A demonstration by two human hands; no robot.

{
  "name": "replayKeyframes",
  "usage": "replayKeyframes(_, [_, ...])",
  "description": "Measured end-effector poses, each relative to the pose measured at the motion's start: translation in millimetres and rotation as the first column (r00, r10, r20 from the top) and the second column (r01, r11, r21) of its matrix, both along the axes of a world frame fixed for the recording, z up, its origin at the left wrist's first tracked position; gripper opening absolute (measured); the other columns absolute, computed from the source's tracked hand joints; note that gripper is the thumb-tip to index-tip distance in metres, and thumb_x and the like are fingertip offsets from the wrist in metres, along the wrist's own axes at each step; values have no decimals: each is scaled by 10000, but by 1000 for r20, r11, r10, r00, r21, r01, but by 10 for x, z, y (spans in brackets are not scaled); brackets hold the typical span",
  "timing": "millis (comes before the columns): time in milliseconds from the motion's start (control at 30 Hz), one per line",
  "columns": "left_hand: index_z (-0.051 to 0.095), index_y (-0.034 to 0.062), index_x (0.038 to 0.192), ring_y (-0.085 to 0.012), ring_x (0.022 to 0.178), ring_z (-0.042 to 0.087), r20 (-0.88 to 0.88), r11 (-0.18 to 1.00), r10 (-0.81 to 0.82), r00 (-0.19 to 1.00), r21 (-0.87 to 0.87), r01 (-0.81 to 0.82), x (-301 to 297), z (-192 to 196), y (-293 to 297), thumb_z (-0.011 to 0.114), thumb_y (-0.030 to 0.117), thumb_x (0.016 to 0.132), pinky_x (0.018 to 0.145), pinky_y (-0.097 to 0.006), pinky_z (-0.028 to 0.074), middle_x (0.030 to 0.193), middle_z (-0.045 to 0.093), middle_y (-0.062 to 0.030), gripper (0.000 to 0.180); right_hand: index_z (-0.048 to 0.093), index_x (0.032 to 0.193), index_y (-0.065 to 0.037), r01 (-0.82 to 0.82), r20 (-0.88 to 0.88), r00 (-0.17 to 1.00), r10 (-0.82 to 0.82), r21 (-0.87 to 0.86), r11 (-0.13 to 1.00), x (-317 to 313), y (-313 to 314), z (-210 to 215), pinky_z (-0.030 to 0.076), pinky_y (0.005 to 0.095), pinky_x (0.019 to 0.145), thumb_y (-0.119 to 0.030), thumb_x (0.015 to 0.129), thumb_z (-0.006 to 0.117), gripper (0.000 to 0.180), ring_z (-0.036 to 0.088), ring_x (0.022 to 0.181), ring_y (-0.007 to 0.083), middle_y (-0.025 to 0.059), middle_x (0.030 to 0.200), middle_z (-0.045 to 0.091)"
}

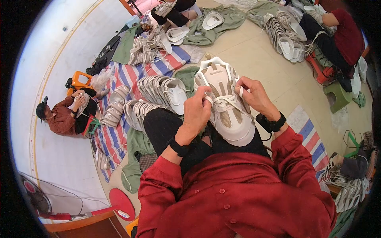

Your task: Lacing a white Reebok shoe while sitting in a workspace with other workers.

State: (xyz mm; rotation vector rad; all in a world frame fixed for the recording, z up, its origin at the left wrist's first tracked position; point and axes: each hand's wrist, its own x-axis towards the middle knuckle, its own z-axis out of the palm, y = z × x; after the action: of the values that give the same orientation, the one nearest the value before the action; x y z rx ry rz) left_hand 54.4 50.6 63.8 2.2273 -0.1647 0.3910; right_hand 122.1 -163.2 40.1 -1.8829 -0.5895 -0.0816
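Note:
A white and beige sneaker (pixel 231 126) lies on my lap, its toe toward me and its tongue pointing away. Across its upper part runs a pale shoelace (pixel 225 102), partly threaded through the eyelets. At the shoe's left side, my left hand (pixel 196 111) is closed, thumb and forefinger pinching the lace. My right hand (pixel 257 95) sits beside the right eyelets, its fingers also pinched on the lace. The underside of the shoe is hidden, so I cannot tell whether it has a sole.
Rows of nested shoe uppers (pixel 162 90) stand left of my knee on a striped sheet (pixel 174 59). A person (pixel 63 119) sits at the far left; another person (pixel 349 35) sits at the upper right beside more uppers (pixel 283 29). A green stool (pixel 338 96) stands right.

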Motion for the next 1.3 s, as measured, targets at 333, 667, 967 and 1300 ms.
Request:
replayKeyframes(333, [522,75,1046,-439,787,611,-40,969,-155,987,187,160,158,85,75,467,-34,783,681,-505,474,825,629,-229,290,583,896,-19,91,280,959,-43,-160,983,31,13,60,470,392,655,-48,818,558,87,603,738,366,187,836,626])
replayKeyframes(667, [581,40,1077,-366,1060,555,233,845,-362,903,490,212,215,532,450,609,39,776,903,-442,446,1057,602,-156,302,628,970,-23,23,188,982,-14,-49,999,214,-134,267,499,329,701,-56,843,600,134,615,753,234,117,847,637])
replayKeyframes(967, [541,72,940,-291,939,521,40,477,-656,754,796,373,577,638,385,693,230,711,858,-407,398,936,517,-109,317,581,816,-118,6,632,580,513,-634,773,444,255,560,405,428,864,-155,784,621,63,539,917,242,54,848,531])
replayKeyframes(1300, [631,98,905,-285,955,545,-314,315,-673,669,697,644,688,576,403,725,288,719,808,-419,444,953,551,-91,282,651,682,-105,-214,388,470,793,-822,528,567,239,706,414,391,854,-185,738,613,105,586,865,236,43,789,613])
